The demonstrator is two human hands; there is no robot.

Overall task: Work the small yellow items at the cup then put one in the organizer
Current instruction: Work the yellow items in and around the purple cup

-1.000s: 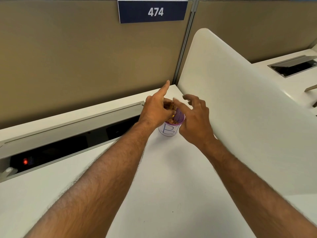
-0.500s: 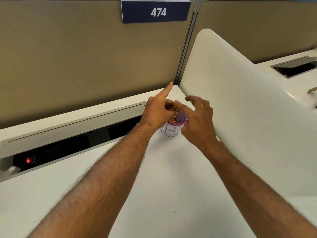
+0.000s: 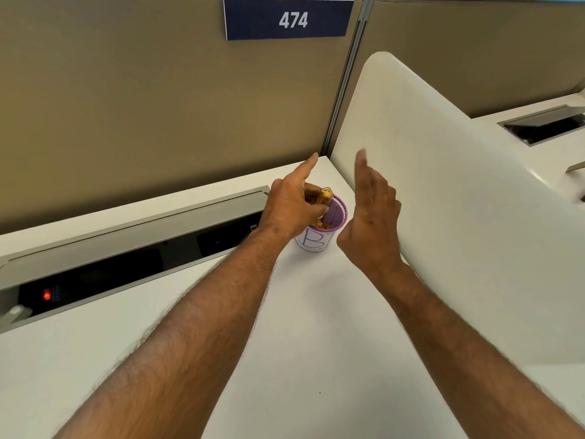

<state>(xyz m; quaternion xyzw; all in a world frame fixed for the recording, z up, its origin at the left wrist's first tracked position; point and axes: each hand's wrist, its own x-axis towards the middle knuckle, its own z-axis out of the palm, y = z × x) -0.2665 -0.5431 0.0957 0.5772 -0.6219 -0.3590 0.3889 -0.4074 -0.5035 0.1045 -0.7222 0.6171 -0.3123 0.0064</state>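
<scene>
A small purple mesh cup (image 3: 338, 213) with a white label marked "B" stands near the far right corner of the white desk (image 3: 300, 327). More small yellow items lie inside it. My left hand (image 3: 292, 209) is over the cup's left rim, fingers closed on a small yellow item (image 3: 326, 195), index finger pointing away. My right hand (image 3: 372, 213) is beside the cup on its right, lifted off it, fingers spread and empty, slightly blurred.
A white curved divider (image 3: 443, 185) rises just right of the cup. A grey cable tray with its flap open (image 3: 126, 248) runs along the desk's back left. Tan partition walls carry a blue "474" sign (image 3: 288, 19). Another desk lies beyond the divider.
My right hand has drawn away from the cup's rim and opened, fingers now pointing up. My left hand stays at the cup, with a yellow item now showing above its fingers.
</scene>
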